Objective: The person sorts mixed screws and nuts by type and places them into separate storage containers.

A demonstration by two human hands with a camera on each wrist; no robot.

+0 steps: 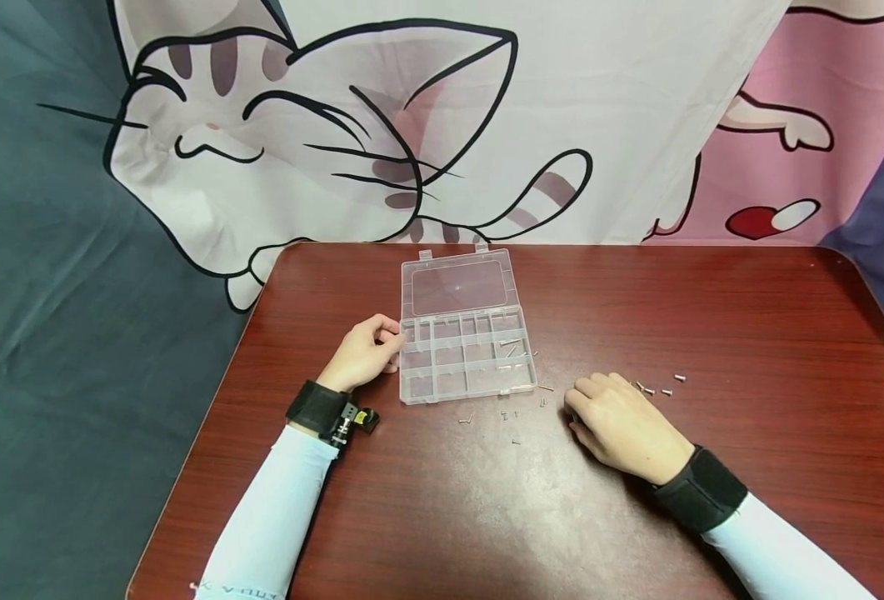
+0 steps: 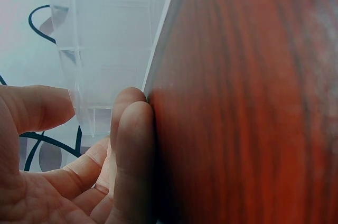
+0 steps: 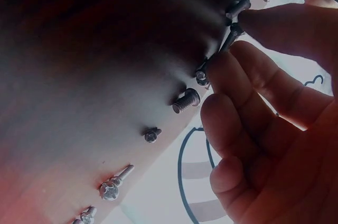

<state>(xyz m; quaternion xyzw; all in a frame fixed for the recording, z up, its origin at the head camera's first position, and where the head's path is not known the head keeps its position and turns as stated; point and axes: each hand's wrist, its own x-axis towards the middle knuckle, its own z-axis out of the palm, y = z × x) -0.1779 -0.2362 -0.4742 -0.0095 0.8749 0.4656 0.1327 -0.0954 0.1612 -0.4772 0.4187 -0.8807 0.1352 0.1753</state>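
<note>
Left hand (image 1: 362, 353) pinches the left wall of the open compartment box (image 1: 466, 354) toward the tabletop's (image 1: 711, 333) far edge; right hand (image 1: 621, 425), fingers curled on a screw (image 3: 232, 35), lies nearer the loose screws (image 1: 655, 388) scattered rightward.

I see a dark red wooden table (image 1: 711, 333) with round corners. Behind its far edge hangs a big cloth (image 1: 599, 100) with a sleepy cartoon cat (image 1: 277, 142) drawn on it. A dark grey sheet (image 1: 52, 333) lies past the table's left edge.
</note>
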